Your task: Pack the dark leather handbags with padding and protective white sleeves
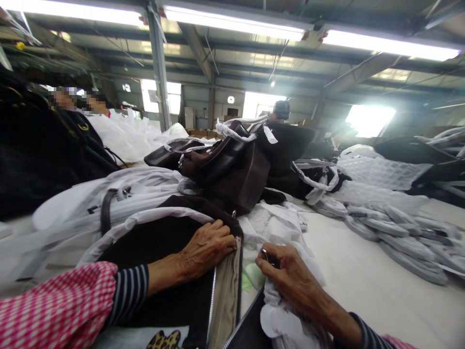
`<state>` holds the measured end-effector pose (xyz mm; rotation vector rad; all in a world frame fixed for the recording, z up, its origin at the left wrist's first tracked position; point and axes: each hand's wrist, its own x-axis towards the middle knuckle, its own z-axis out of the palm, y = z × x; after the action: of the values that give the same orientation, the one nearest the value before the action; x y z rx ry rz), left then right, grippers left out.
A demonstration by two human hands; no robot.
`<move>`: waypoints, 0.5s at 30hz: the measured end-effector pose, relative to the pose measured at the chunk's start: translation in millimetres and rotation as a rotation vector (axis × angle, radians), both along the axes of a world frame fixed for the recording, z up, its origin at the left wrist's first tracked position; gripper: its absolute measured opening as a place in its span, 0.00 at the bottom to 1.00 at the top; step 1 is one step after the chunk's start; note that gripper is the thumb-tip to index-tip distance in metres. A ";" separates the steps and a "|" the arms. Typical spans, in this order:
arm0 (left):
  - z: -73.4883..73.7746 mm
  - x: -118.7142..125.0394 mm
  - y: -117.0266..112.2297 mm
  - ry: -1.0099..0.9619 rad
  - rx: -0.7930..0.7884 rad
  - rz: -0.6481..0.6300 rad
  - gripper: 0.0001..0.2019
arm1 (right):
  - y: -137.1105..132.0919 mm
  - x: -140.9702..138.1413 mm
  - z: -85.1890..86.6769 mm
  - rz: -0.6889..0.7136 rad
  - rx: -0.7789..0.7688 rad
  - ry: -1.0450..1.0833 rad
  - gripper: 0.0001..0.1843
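Note:
A dark bag (163,242) lies before me with its zipper (211,305) undone, so the grey-brown lining (227,291) shows. My left hand (207,249) is closed on the bag's edge near the zipper's upper end. A white-wrapped handle (145,215) arches behind that wrist. To the right, apart from the left hand, my right hand (290,271) pinches a small silver metal piece (265,254); its exact kind is partly hidden by the fingers. Below the right hand hang white wrapping and a round white tag (278,320).
More dark bags (232,165) with white-wrapped handles are piled ahead. A large black bag (43,145) stands at left. Wrapped straps (399,237) lie heaped on the white table (363,291) at right, by bubble wrap (385,167). Other people are in the background.

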<state>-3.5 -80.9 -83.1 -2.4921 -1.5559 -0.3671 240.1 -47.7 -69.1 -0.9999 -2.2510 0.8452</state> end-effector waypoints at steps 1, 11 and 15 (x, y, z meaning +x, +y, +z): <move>1.8 -0.8 0.8 -0.030 -0.034 0.012 0.06 | 0.1 1.1 -0.5 -0.003 0.009 0.006 0.14; 8.7 1.4 -1.8 -0.069 -0.105 0.020 0.06 | -3.2 2.0 -0.6 -0.014 -0.007 0.052 0.15; -2.4 7.0 -1.1 -0.120 -0.101 -0.022 0.10 | -2.1 4.3 0.7 -0.026 -0.012 0.055 0.14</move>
<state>3.5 -82.0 -85.6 -2.6093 -1.6317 -0.4604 244.4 -49.9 -68.3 -0.9971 -2.1853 0.8659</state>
